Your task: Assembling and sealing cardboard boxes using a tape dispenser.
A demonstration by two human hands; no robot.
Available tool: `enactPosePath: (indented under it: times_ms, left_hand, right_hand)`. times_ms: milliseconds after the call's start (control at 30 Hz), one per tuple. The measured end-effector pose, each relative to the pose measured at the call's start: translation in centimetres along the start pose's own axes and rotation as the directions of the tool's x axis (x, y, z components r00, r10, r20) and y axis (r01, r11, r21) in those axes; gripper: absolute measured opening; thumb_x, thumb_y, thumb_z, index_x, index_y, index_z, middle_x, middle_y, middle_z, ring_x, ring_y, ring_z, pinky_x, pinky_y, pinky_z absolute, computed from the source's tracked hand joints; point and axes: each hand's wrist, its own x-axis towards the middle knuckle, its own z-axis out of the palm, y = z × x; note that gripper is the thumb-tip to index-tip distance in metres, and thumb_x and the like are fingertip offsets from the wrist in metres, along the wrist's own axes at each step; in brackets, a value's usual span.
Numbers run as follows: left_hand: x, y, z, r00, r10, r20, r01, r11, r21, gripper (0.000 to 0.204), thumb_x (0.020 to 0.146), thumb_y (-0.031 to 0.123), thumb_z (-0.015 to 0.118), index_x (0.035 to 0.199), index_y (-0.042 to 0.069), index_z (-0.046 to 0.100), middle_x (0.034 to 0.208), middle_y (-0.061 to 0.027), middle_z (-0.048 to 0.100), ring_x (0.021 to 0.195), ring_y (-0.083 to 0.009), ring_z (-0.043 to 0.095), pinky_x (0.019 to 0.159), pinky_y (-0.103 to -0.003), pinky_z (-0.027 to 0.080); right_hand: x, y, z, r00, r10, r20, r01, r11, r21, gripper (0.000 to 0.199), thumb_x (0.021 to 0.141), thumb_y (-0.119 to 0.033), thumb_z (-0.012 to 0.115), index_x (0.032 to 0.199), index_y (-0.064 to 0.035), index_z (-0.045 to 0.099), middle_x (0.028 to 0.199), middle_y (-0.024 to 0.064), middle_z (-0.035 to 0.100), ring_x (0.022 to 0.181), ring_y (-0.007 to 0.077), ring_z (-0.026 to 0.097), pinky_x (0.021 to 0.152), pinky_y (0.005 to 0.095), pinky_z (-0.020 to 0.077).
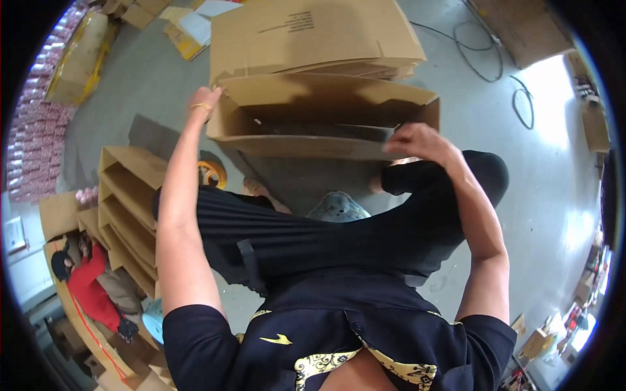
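An open cardboard box (313, 147) stands in front of me, its long opening facing up and its inside in shadow. My left hand (202, 104) is closed on the box's far left corner. Over the near wall's right end, my right hand (420, 141) has its fingers curled onto the rim. Just behind the box lies a stack of flattened cardboard cartons (313, 32) with printing on the top sheet.
Between my feet is a patterned seat edge (338, 207). An orange roll of tape (212, 174) is by my left leg. Opened boxes (127, 208) stand at left, near a person in red (98, 287). Dark cable (479, 49) loops across the floor at far right.
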Motion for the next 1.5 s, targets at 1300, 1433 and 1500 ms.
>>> enactPosePath:
  times_ms: [1300, 1433, 1500]
  left_hand:
    - [-9.6, 3.9, 3.6, 0.748, 0.622, -0.234, -0.536, 0.773, 0.340, 0.027, 0.073, 0.031, 0.066, 0.090, 0.010, 0.062, 0.101, -0.0093, 0.058, 0.088, -0.0290, 0.055, 0.075, -0.039, 0.043]
    - [-14.1, 5.0, 4.2, 0.671, 0.740, -0.049, -0.735, 0.672, 0.089, 0.042, 0.072, 0.023, 0.068, 0.109, 0.008, 0.056, 0.110, -0.0098, 0.052, 0.102, -0.0275, 0.052, 0.080, -0.038, 0.048]
    - [-14.8, 5.1, 4.0, 0.640, 0.763, -0.092, -0.753, 0.646, 0.123, 0.042, 0.072, 0.024, 0.068, 0.109, 0.008, 0.056, 0.109, -0.0092, 0.052, 0.100, -0.0271, 0.053, 0.080, -0.037, 0.048]
  right_hand:
    - [4.8, 4.7, 4.3, 0.982, 0.163, 0.096, -0.147, 0.978, -0.150, 0.051, 0.082, -0.054, 0.053, 0.091, -0.0050, 0.062, 0.062, 0.0164, 0.057, 0.061, 0.0325, 0.059, 0.058, 0.0421, 0.0460]
    - [5.7, -0.5, 3.0, 0.871, -0.265, -0.413, 0.025, 0.865, -0.501, 0.067, 0.071, -0.036, 0.069, 0.129, -0.0135, 0.044, 0.126, 0.0149, 0.045, 0.121, 0.0276, 0.041, 0.099, 0.0443, 0.0311]
    - [8.0, -3.4, 1.0, 0.797, -0.327, -0.507, 0.078, 0.889, -0.452, 0.079, 0.069, -0.032, 0.072, 0.136, -0.0137, 0.034, 0.135, 0.0133, 0.036, 0.128, 0.0275, 0.032, 0.105, 0.0466, 0.0208]
